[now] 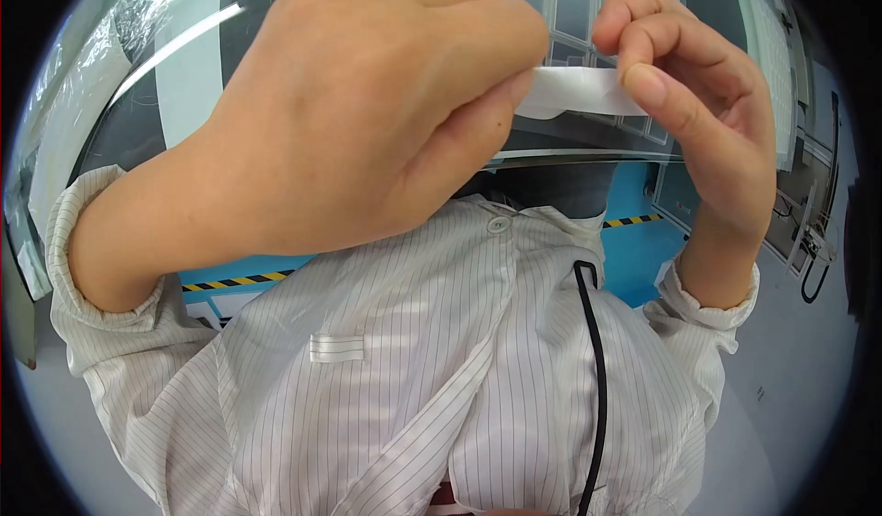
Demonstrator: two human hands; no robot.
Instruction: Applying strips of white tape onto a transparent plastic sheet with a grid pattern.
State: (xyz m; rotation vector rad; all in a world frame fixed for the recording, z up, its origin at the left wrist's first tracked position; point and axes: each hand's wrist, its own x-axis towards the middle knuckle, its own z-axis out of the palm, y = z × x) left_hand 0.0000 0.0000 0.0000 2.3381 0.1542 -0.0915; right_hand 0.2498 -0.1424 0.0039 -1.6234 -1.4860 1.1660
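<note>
the left hand [367, 84], closed, grips one end of a white strip [583, 91]; the right hand [707, 93] pinches the other. the strip is above the table [542, 139]; clear trays [573, 9] lie on the table.

The left hand [386, 102], cut off at the top, hid most of its fingertips and one end of the white strip [583, 90]; the right hand [717, 102] covered the other end. The left forearm [175, 213] blocked part of the near edge of the tabletop [540, 139], while the clear compartmented trays [573, 11] ran out of view above
</note>
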